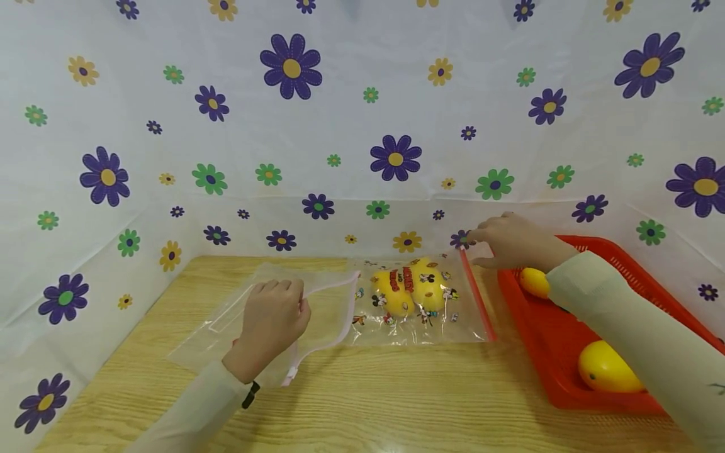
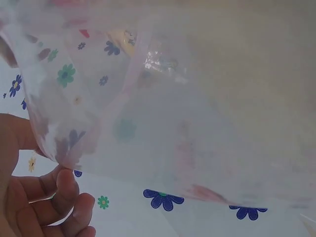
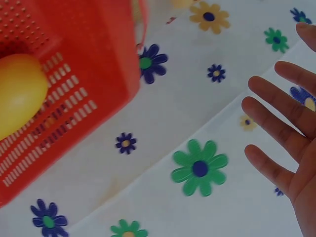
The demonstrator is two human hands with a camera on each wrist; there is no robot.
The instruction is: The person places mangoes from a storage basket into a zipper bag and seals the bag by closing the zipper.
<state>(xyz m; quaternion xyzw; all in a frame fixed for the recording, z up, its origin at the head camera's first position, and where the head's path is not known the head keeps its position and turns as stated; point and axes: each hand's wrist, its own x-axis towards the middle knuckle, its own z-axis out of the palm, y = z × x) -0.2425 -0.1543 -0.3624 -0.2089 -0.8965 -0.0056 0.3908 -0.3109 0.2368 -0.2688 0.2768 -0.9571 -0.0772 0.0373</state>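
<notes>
My left hand [image 1: 273, 327] pinches the edge of a clear zip bag [image 2: 163, 128] with a pale pink closure, fingers curled. This bag lies spread at the left of the table, looking flat, its closure side towards the middle. Beside it rests a second zip bag [image 1: 368, 330], printed with cartoon figures and red lettering, with yellow fruits [image 1: 399, 299] inside. A red strip [image 1: 478, 292] runs along its right edge. Above that strip's far end my right hand [image 1: 512, 240] hovers, its fingers [image 3: 284, 106] spread and holding nothing.
On the right stands a red slotted basket [image 1: 557, 377] with a yellow fruit [image 1: 608, 367] near its front and another [image 1: 534, 283] farther back; my right forearm passes over it. A white flowered sheet [image 1: 340, 126] closes off the wooden table [image 1: 396, 402] behind and at the sides.
</notes>
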